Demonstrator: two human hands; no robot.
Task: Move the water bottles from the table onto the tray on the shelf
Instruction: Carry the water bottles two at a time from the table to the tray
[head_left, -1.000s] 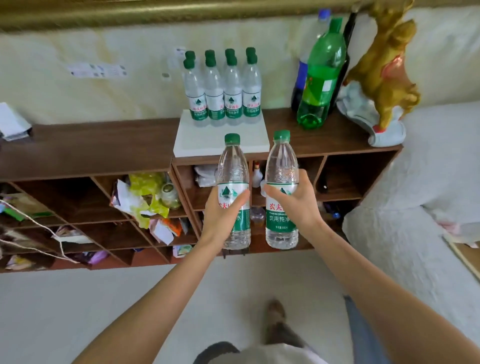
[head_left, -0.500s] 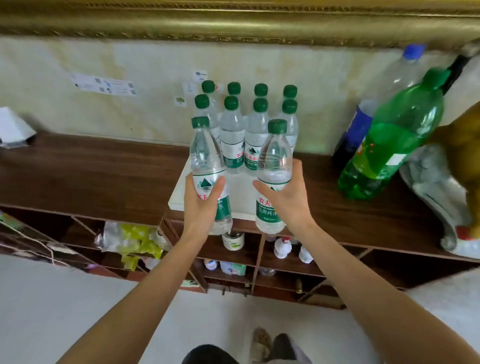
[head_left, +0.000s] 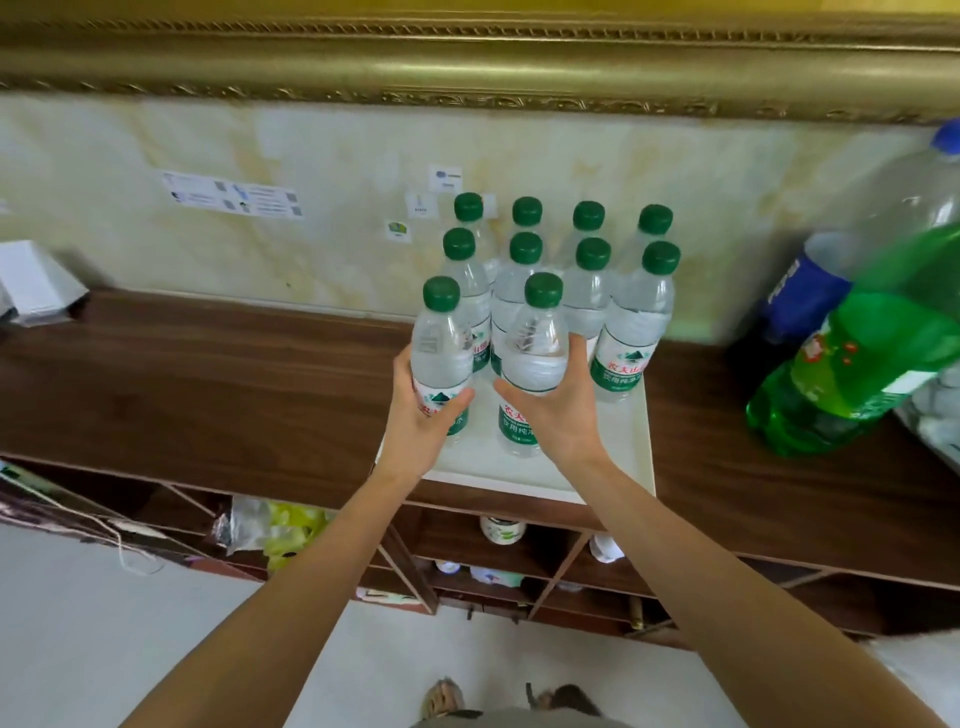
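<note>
Placement step in hand: left hand (head_left: 422, 415) and right hand (head_left: 558, 410) each grip a water bottle, left bottle (head_left: 440, 353) and right bottle (head_left: 535, 358), over the white tray (head_left: 631, 457); next, lower both just near of the standing bottles (head_left: 623, 332).

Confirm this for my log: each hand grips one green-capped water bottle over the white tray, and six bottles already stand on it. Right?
Not quite. The head view shows eight standing bottles on the white tray, in two rows of four. The rest holds: the left hand and right hand each grip one bottle.
</note>
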